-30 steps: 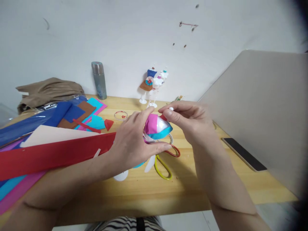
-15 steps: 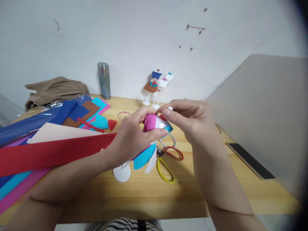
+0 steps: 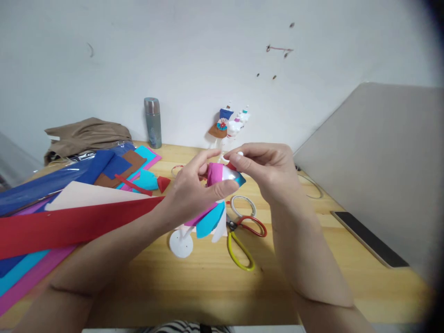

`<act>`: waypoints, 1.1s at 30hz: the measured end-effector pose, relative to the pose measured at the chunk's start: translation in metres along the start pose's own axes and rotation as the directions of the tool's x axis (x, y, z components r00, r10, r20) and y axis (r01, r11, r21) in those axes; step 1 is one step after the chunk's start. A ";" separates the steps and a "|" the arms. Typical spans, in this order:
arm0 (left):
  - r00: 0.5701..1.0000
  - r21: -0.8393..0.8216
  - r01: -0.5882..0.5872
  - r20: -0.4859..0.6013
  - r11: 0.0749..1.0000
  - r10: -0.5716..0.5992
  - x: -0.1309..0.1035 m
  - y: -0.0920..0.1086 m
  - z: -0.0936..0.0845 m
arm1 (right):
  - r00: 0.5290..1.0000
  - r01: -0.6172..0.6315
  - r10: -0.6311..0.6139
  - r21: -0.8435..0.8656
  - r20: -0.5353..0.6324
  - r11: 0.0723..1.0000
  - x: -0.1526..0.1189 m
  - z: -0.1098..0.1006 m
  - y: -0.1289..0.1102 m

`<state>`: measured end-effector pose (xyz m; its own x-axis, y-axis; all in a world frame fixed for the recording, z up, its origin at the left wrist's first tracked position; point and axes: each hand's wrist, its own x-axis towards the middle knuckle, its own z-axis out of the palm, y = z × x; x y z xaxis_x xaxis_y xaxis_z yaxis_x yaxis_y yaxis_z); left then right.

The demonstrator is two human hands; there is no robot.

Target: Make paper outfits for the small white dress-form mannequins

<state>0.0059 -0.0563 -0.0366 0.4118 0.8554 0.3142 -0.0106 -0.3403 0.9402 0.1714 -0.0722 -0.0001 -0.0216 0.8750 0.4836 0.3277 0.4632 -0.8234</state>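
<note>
My left hand (image 3: 194,187) is wrapped round a small white dress-form figure (image 3: 229,174), its thumb lying along the front. Magenta, teal and red pieces cover parts of the figure's body, and magenta, blue and white petal-like pieces (image 3: 211,219) hang below my palm. Its round white base (image 3: 181,244) shows at the lower left, so the figure is tilted. My right hand (image 3: 274,171) pinches at the upper side of the figure, thumb and forefinger together by a red piece (image 3: 230,165) and a white knob. The fingertips partly hide what they pinch.
Scissors (image 3: 243,231) with red and yellow handles and a tape roll (image 3: 243,206) lie beside the figure. Coloured sheets (image 3: 79,226) cover the left side. A flask (image 3: 153,122), decorated small figures (image 3: 227,124) and brown cloth (image 3: 88,136) stand behind. At right are a phone (image 3: 369,238) and a grey panel (image 3: 374,152).
The view has shifted slightly. My left forefinger has lifted and straightened away from the figure, while the thumb stays on it. My right hand keeps its pinch at the upper side.
</note>
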 end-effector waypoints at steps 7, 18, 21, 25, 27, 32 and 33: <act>1.000 -0.014 0.023 -0.008 1.000 -0.024 0.003 0.008 -0.017 | 0.998 0.043 -0.041 -0.041 0.046 0.998 0.004 -0.002 0.000; 0.985 0.366 -0.163 0.008 0.916 0.172 -0.002 0.010 -0.021 | 0.997 0.016 -0.018 0.019 0.082 1.000 0.006 0.006 -0.006; 0.991 0.265 -0.133 0.061 0.955 0.121 0.002 0.009 -0.024 | 0.995 0.036 -0.037 0.011 0.091 0.999 0.008 0.006 -0.005; 0.998 -0.016 0.020 0.053 1.000 -0.019 0.013 0.001 -0.027 | 0.996 0.066 -0.065 -0.031 0.057 0.997 0.014 0.002 -0.004; 0.994 -0.088 0.087 0.067 0.992 -0.082 0.020 -0.006 -0.029 | 0.995 0.095 -0.094 -0.041 0.026 0.995 0.019 -0.003 -0.007; 0.992 -0.118 0.129 0.013 0.985 -0.128 0.037 -0.026 -0.034 | 0.986 0.158 -0.162 -0.126 -0.028 0.979 0.040 -0.012 -0.015; 0.992 -0.094 0.121 -0.031 0.988 -0.124 0.040 -0.030 -0.036 | 0.986 0.163 -0.167 -0.140 -0.020 0.977 0.046 -0.014 -0.015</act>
<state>-0.0103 0.0018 -0.0480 0.3819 0.9026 0.1988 -0.0463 -0.1961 0.9795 0.1787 -0.0410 0.0381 -0.0569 0.7822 0.6205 0.4489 0.5752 -0.6839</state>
